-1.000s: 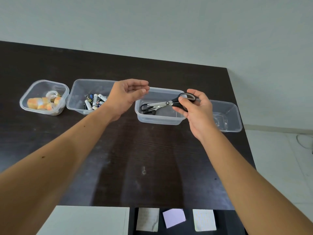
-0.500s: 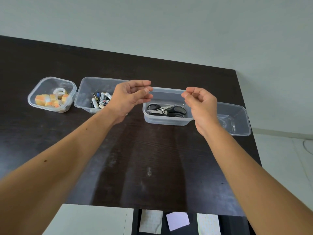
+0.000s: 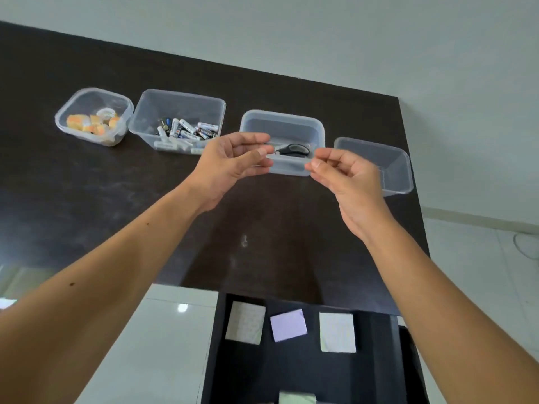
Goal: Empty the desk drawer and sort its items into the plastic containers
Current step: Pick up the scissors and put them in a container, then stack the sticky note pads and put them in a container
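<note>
Four clear plastic containers stand in a row on the dark desk (image 3: 87,199). The leftmost container (image 3: 121,107) holds orange-and-white tape rolls (image 3: 87,123). Beside it, the second container (image 3: 163,103) holds several batteries (image 3: 189,131). In the third container (image 3: 291,121) lie black-handled scissors (image 3: 294,149). The fourth container (image 3: 388,170), at the right, has nothing in it. My left hand (image 3: 230,167) and my right hand (image 3: 347,182) hover in front of the third container, fingers curled and apart, holding nothing. Below, the open drawer (image 3: 262,374) shows a purple note pad (image 3: 288,325) between two white pads (image 3: 245,322) (image 3: 337,332).
The desk's right edge runs close to the fourth container, with white tiled floor (image 3: 481,258) beyond. A white surface (image 3: 151,339) lies left of the drawer. Another pale pad (image 3: 297,398) shows at the bottom edge of the drawer.
My right hand let go of the scissors into the third container. Both hands have drawn back toward me and closer together. The view tipped down, showing more of the drawer.
</note>
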Available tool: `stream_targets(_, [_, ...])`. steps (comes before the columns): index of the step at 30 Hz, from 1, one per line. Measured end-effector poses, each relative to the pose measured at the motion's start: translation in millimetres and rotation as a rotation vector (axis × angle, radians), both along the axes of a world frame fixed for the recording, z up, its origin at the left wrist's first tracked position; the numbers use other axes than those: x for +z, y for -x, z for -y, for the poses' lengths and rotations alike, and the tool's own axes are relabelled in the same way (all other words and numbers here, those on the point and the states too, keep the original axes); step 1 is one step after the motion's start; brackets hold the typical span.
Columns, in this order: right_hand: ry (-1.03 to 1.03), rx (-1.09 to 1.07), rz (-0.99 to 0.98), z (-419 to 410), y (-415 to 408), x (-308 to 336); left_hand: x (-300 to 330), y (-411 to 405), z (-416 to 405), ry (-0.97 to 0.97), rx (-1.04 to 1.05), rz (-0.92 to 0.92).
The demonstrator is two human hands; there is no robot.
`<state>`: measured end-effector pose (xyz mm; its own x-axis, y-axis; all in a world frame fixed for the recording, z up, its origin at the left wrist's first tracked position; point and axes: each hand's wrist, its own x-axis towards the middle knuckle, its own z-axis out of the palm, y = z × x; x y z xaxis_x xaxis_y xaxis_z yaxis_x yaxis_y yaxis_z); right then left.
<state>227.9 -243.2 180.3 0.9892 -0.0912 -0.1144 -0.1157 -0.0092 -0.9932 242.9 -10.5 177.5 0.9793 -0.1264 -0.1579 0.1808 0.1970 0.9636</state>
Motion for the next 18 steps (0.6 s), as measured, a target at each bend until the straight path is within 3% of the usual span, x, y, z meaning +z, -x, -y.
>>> stream_targets(8, [0.054, 0.115, -0.126, 55.6, 139.6, -32.2, -29.2, 134.1, 28.2, 0.012, 0.01, -0.082])
stream_targets(18, [0.261, 0.111, -0.312, 119.0, 257.1, -112.6, -125.8, 269.3, 50.0, -0.13, 0.008, -0.277])
